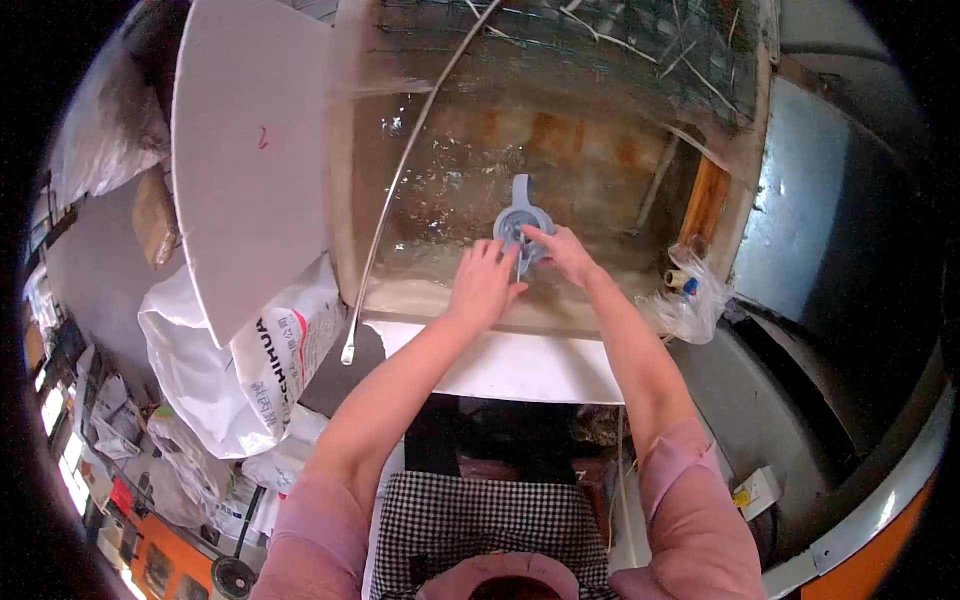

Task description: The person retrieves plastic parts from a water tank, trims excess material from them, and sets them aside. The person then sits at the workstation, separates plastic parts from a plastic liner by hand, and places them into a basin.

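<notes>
Fingers of the right hand [567,252] curled and the left [483,283] straighter, their grip unclear, meet above the wide brown water-filled tank [600,190] at the round pale blue-grey handled plastic piece [523,212], best steadied by one hand.

The handled cup [521,210] is pale blue-grey, the sleeves [700,515] are pink, and the apron [480,520] is black-and-white checked.

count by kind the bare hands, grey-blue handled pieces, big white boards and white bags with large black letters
Bare hands: 2 (left hand, right hand)
Grey-blue handled piece: 1
Big white board: 1
Lettered white bag: 1
Total: 5
</notes>
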A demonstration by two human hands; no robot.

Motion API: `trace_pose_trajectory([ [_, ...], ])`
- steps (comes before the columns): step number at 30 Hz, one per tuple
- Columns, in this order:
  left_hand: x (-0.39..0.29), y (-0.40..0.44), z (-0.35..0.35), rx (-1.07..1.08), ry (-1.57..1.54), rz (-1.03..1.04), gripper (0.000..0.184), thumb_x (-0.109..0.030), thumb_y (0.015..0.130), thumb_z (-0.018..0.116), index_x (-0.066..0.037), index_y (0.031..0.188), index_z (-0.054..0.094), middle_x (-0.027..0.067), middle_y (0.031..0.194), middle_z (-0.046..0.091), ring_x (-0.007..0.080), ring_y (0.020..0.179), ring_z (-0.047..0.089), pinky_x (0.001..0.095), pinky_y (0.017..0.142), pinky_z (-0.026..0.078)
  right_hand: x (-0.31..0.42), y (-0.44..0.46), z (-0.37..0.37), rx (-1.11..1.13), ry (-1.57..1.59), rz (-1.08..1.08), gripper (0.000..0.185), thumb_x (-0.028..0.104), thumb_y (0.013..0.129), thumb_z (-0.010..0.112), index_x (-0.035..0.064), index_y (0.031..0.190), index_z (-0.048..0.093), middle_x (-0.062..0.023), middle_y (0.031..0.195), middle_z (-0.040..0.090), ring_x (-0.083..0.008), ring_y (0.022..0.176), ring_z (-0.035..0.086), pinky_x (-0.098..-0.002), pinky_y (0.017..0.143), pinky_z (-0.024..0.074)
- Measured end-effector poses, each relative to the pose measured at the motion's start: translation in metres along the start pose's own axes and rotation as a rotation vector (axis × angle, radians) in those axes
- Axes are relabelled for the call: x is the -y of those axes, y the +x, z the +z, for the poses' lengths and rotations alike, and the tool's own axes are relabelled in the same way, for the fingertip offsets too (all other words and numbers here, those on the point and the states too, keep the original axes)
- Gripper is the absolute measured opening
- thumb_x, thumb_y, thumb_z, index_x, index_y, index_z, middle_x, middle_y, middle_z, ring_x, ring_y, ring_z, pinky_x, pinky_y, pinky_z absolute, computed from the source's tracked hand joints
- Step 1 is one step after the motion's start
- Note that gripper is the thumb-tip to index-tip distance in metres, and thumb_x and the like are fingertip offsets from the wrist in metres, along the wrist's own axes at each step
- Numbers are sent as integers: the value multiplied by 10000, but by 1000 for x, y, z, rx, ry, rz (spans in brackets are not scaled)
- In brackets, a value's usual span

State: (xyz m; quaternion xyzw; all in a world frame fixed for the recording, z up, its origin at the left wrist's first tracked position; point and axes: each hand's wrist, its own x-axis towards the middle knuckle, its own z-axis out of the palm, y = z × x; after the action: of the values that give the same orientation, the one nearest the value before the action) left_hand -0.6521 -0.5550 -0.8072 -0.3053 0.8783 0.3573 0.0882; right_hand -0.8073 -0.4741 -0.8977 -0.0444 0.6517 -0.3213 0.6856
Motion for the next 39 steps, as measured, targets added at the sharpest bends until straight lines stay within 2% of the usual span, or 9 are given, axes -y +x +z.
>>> trace_pose_trajectory([
  [4,-5,22,9,-101,-215,89,601,-399,733,646,-42,1182,468,125,1164,476,279,1085,421,418,919,295,-19,4,-7,-138,248,47,496,513,780,562,110,1068,545,0,906,593,-105,783,560,-291,664,441],
  [6,0,24,5,-95,-113,194,609,-420,732,640,-45,1180,468,115,1173,474,274,1098,416,427,923,281,-22,4,-11,84,580,-29,506,537,822,488,130,1122,507,-11,989,574,-131,842,554,-303,697,448],
  [9,-3,24,8,-97,68,332,598,-415,717,648,-45,1152,472,113,1152,480,267,1101,416,440,909,282,-12,-8,-8,98,478,-21,530,574,837,431,118,1093,522,-21,980,569,-149,846,547,-316,688,461],
  [12,-13,34,22,-6,188,79,665,-205,555,721,-19,1140,464,123,1095,497,257,1088,427,408,909,301,3,-20,9,-126,185,-96,599,557,837,442,8,1062,528,-60,897,558,-140,788,524,-296,586,471],
  [16,-13,32,27,-65,181,69,570,-286,656,707,-22,1106,477,117,1091,505,270,1079,436,417,876,304,14,-25,8,-191,125,-80,534,531,841,465,46,1053,532,-48,937,544,-124,792,523,-300,596,460],
  [18,-5,27,31,-354,-35,162,546,-278,646,721,-25,1074,494,106,1084,530,285,1069,452,406,868,299,12,-18,12,-167,243,-84,520,522,843,469,42,1032,539,-49,927,550,-125,776,535,-300,580,467],
  [25,4,26,22,-447,47,125,502,-359,660,698,-32,1007,540,79,1043,564,264,1069,462,422,871,274,8,-19,24,-6,499,-40,570,557,827,453,24,995,568,-48,807,580,-145,725,589,-270,539,477],
  [34,-7,20,21,-182,213,69,516,-324,632,704,-50,1038,542,86,1075,510,259,1035,439,426,837,286,24,-28,28,-328,-160,-136,639,520,785,538,-77,1012,526,-290,1006,567,-368,970,559,-419,803,432],
  [39,-8,27,22,3,238,14,537,-267,645,690,-14,1083,509,106,962,521,260,994,433,416,815,306,15,-20,26,-348,-175,-178,635,517,772,565,-68,1013,513,-279,991,573,-367,959,562,-414,812,427],
])
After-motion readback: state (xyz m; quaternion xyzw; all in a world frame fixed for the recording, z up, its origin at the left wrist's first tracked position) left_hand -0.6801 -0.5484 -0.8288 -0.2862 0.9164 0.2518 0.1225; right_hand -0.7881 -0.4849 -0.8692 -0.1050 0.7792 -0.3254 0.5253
